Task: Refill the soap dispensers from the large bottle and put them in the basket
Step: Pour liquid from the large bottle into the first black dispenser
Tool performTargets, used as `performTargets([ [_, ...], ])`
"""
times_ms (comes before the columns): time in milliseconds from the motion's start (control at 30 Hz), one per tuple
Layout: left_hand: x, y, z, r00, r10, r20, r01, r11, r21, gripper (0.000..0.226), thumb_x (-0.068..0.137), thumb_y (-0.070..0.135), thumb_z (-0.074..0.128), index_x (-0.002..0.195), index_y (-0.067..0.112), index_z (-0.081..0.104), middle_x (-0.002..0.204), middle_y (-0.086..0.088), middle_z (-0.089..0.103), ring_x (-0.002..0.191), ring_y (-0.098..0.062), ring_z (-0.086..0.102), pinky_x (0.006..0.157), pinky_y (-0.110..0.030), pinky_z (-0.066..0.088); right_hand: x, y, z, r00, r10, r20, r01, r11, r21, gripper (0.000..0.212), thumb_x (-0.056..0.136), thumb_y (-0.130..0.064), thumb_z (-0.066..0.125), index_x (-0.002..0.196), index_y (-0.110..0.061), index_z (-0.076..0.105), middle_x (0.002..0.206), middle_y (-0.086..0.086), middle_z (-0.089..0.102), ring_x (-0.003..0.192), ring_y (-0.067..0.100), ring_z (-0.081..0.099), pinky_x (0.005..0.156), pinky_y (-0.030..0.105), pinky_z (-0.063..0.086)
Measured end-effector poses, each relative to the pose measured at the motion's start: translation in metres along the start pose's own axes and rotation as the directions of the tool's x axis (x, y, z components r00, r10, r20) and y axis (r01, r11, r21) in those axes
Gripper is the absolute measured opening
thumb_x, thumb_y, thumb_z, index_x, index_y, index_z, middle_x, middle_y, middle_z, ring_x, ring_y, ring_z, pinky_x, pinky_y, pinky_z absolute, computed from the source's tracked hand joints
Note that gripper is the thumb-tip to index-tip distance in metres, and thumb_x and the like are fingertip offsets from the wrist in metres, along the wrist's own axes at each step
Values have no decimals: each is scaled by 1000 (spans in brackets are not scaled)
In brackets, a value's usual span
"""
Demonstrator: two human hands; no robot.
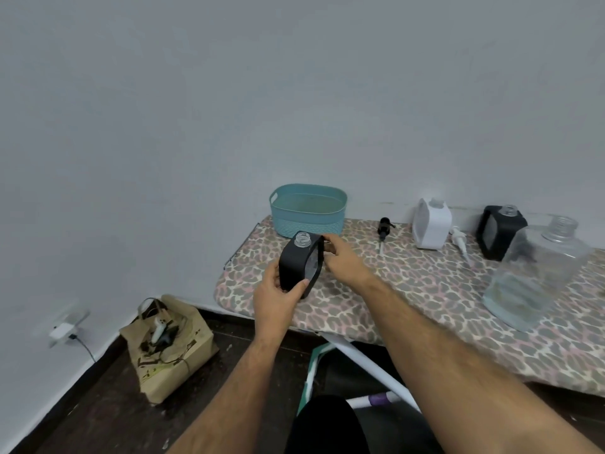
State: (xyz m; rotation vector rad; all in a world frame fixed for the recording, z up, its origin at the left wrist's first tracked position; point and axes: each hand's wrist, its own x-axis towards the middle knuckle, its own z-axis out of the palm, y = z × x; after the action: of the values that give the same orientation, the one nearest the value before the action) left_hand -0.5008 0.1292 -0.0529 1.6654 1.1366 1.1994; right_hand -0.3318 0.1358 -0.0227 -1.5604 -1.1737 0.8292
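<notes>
A black soap dispenser (pixel 296 265) with an open clear neck and no pump is held tilted above the near left end of the board. My left hand (pixel 278 298) grips its lower body. My right hand (pixel 340 260) holds its upper right edge. Just behind it stands the teal basket (pixel 307 209), which looks to hold nothing. A white dispenser (pixel 431 228) and a second black dispenser (pixel 499 235), both uncapped, stand further right. The large clear bottle (pixel 537 276), open and partly filled, stands at the right.
A black pump (pixel 383 229) and a white pump (pixel 460 244) lie on the leopard-print ironing board (pixel 425 290). A brown paper bag (pixel 167 348) sits on the dark floor at the left, near a wall socket (pixel 64 327). The wall runs right behind the board.
</notes>
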Motion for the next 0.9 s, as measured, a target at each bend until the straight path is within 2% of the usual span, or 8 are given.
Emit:
performTargets([
  [100, 7, -7, -12, 999, -28, -21, 28, 1000, -14, 58, 78, 23, 82, 126, 36, 52, 102, 26, 62, 96, 11, 60, 83, -14, 50, 9, -3, 16, 1000, -14, 14, 14, 999, -48, 48, 90, -1, 53, 134, -19, 51, 130, 1, 59, 122, 16, 55, 103, 40, 48],
  [267, 10, -9, -20, 999, -34, -19, 33, 999, -28, 56, 80, 21, 80, 122, 40, 49, 97, 32, 58, 88, 22, 57, 76, -8, 47, 15, -7, 27, 1000, -24, 2, 24, 998, -56, 52, 87, 5, 49, 135, -16, 50, 130, 4, 58, 122, 19, 53, 103, 42, 48],
  [367, 8, -10, -20, 999, -27, -17, 26, 999, -40, 56, 80, 22, 80, 122, 40, 49, 98, 31, 58, 91, 18, 59, 78, -10, 48, 13, -6, 26, 1000, -18, -1, 18, 999, -46, 51, 88, 6, 48, 134, -16, 51, 126, 4, 59, 119, 20, 55, 98, 39, 51],
  [467, 3, -9, -18, 1000, -11, -15, 11, 999, -48, 55, 80, 22, 80, 120, 42, 49, 100, 30, 59, 95, 11, 61, 85, -16, 50, 10, -3, 24, 1000, 1, 2, 0, 999, -47, 49, 90, 1, 48, 134, -21, 51, 124, 5, 61, 112, 22, 59, 72, 25, 52],
  [533, 0, -8, -17, 1000, 1, -8, -1, 999, -54, 54, 80, 20, 80, 114, 47, 47, 99, 31, 59, 95, 11, 61, 85, -16, 50, 6, -3, 22, 1000, 5, -5, -6, 999, -45, 47, 91, -2, 48, 132, -23, 52, 121, 6, 62, 106, 22, 61, 63, 19, 46],
  [667, -5, -5, -15, 1000, -1, 5, 1, 998, -61, 57, 80, 20, 80, 120, 44, 48, 101, 32, 58, 94, 20, 58, 82, -6, 46, -2, -1, 17, 1000, -1, -21, 0, 999, -41, 47, 91, 0, 49, 134, -21, 52, 122, 5, 62, 105, 18, 61, 69, 20, 51],
  [833, -11, -3, -9, 1000, 5, 19, -3, 997, -75, 63, 80, 18, 80, 133, 32, 50, 104, 30, 57, 96, 23, 55, 84, -3, 45, -12, 2, 10, 1000, 10, -25, -11, 1000, -25, 50, 92, 3, 46, 136, -20, 50, 123, 4, 60, 90, 10, 59, 55, 11, 44],
  [900, -12, -2, -8, 1000, 5, 19, -3, 996, -84, 62, 81, 17, 80, 132, 34, 49, 105, 30, 58, 97, 22, 56, 85, -4, 45, -16, 1, 9, 1000, 0, -16, -1, 999, -35, 55, 90, 5, 45, 138, -21, 49, 128, 3, 58, 100, 14, 59, 68, 19, 52],
])
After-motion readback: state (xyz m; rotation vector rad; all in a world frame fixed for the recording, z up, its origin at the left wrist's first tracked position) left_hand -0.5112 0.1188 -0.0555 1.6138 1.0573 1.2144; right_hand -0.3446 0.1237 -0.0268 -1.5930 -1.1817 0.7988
